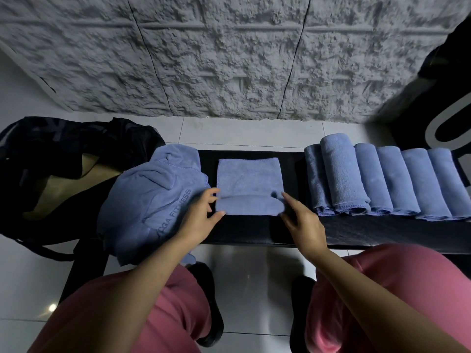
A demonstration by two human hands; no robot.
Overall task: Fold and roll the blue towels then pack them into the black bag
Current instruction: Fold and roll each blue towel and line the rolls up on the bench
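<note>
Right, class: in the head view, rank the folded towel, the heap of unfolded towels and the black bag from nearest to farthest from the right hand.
1. The folded towel, in the middle, at the right hand's fingertips.
2. The heap of unfolded towels, to its left.
3. The black bag, far left.

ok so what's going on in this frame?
A person seated at a black padded bench is starting to roll a folded blue towel. The left hand and right hand pinch its near edge, which is already turned over. A heap of loose blue towels lies to its left and a row of rolled blue towels to its right. The black bag sits open at the bench's left end, with no towel visible in it.
</note>
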